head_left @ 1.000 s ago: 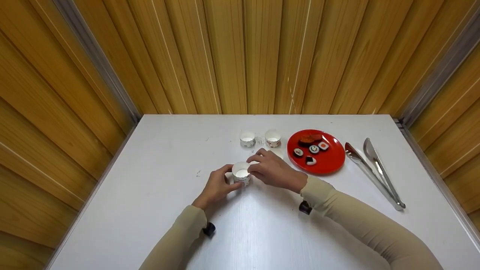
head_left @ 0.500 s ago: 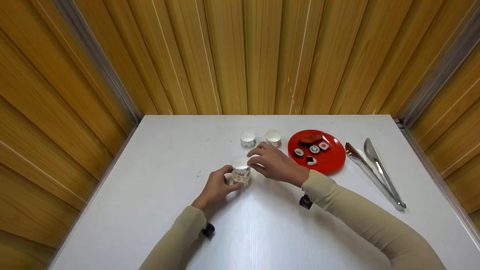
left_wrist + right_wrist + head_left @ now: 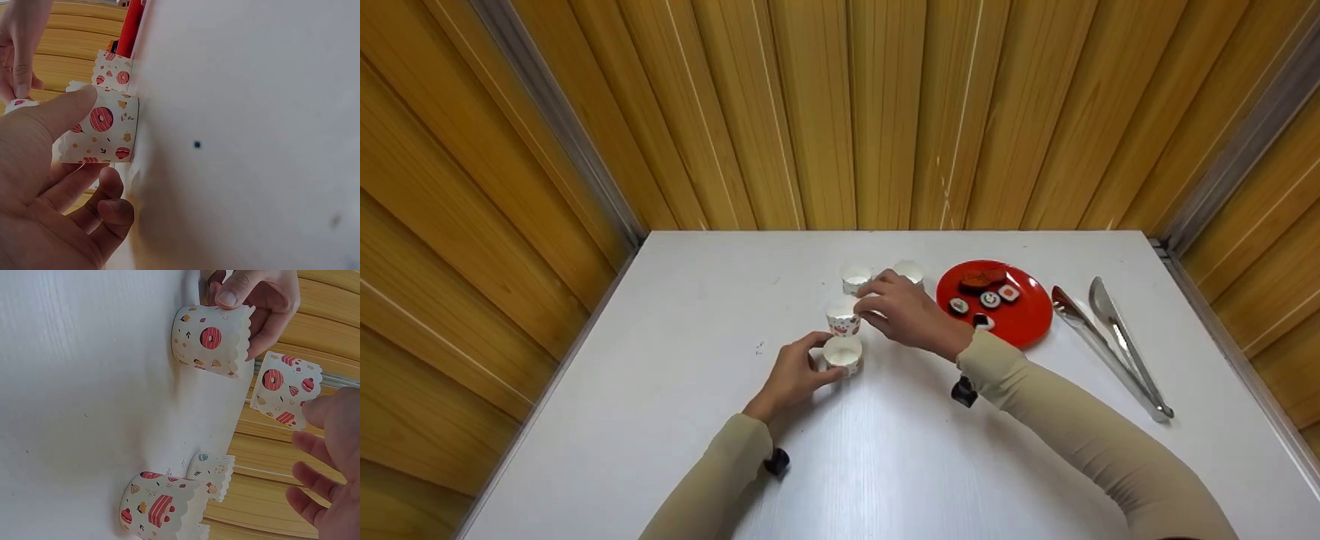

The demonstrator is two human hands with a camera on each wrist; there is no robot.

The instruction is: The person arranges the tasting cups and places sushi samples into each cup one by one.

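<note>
My left hand (image 3: 795, 371) grips a white paper baking cup (image 3: 842, 356) between thumb and fingers, its base down at the white table; the left wrist view shows pink doughnut prints on this cup's side (image 3: 104, 126). With thumb and fingertips my right hand (image 3: 911, 311) pinches a second printed baking cup (image 3: 844, 321) by its scalloped rim. In the right wrist view that second cup (image 3: 287, 391) is raised off the table, apart from the first cup (image 3: 211, 340). Two more baking cups, left (image 3: 856, 280) and right (image 3: 911, 271), stand behind, the right one partly hidden by my hand.
On the right lies a red plate (image 3: 1024, 326) with several sushi-like pieces and an orange-brown piece. Beyond it, metal tongs (image 3: 1125, 360) lie spread on the table. Another cup (image 3: 160, 506) stands near my right hand in the right wrist view. Wood-patterned walls enclose the table.
My right hand has drawn its cup up out of the one in my left hand and carried it away, toward the back cups. My left hand has stayed in place with its cup.
</note>
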